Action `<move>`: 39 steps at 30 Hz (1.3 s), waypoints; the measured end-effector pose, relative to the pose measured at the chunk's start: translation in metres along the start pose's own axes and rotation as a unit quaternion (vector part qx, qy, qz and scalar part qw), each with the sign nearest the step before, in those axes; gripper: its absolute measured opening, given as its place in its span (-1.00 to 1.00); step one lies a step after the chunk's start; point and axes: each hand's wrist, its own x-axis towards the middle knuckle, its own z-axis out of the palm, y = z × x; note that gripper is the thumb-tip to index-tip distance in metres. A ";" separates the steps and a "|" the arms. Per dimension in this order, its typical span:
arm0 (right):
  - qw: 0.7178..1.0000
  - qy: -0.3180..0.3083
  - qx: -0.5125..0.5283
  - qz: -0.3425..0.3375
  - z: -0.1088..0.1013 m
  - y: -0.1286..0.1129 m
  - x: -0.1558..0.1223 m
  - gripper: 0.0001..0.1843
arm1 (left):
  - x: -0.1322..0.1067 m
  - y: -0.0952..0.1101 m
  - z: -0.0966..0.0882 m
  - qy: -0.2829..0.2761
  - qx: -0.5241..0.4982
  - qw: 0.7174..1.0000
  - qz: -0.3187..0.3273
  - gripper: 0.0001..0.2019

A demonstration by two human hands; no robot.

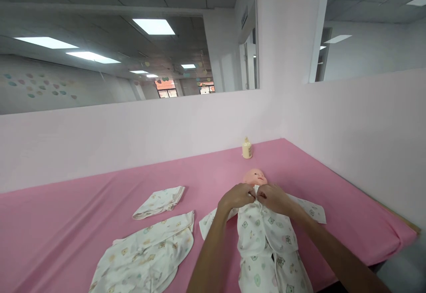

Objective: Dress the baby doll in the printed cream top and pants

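Note:
A baby doll point(255, 176) lies on its back on the pink-covered table, dressed in white printed baby clothes point(266, 231) with small animal figures. At the doll's neck, my left hand point(238, 196) pinches one side of the collar. Close beside it, my right hand point(274, 199) pinches the other side, fingertips nearly touching the left ones. What lies between the fingertips is too small to make out. The sleeves spread out to both sides. Below the chest the front edges overlap, with a small dark gap near the waist.
Left of the doll lie a folded printed cloth point(159, 202) and a larger printed garment point(149, 253). A pale yellow bottle point(246, 148) stands behind the doll's head. The pink sheet point(100, 204) meets white walls at the back and right.

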 end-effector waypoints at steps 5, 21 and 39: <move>1.000 0.012 0.014 0.014 0.002 -0.010 -0.008 -0.77 | 0.000 0.001 0.000 -0.002 0.011 1.000 -0.014 -0.88; 0.995 0.058 -0.080 0.032 0.012 -0.012 -0.007 -0.84 | 0.004 0.005 0.004 -0.007 0.024 1.000 0.016 -0.85; 0.929 0.080 0.351 0.082 0.017 0.022 -0.013 -0.80 | -0.011 0.000 -0.017 0.009 -0.047 0.997 0.057 -0.76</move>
